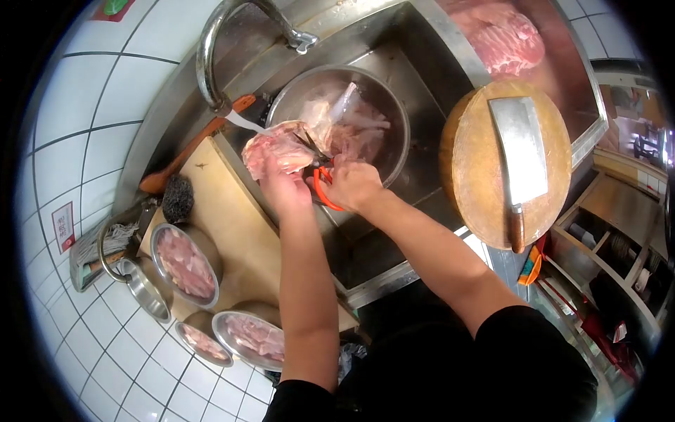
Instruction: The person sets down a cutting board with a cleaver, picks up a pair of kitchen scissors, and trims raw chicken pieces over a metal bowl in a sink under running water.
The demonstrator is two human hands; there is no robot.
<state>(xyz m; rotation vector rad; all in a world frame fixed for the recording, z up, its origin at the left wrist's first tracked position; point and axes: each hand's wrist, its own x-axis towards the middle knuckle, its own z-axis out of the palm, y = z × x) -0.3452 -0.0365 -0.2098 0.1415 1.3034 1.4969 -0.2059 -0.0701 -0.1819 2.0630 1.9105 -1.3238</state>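
Observation:
Over the sink (415, 84), my left hand (285, 190) grips a piece of raw poultry (271, 149) from below. My right hand (351, 184) is closed round the orange handles of the scissors (325, 186). Their dark blades are parted and lie against the meat's right side. Beneath and behind the hands, a round metal basin (402, 133) in the sink holds more raw poultry pieces (362, 126) in liquid. A thin stream of water (246, 124) from the faucet reaches the held piece. Some of my fingers are hidden by the meat and handles.
A cleaver (520, 148) rests on a round chopping block (471, 176) to the right. Raw meat (506, 42) lies beyond it. On the left are a wooden board (235, 218), metal bowls of meat (186, 264), a dark scrubber (178, 198) and a curved metal faucet (205, 67).

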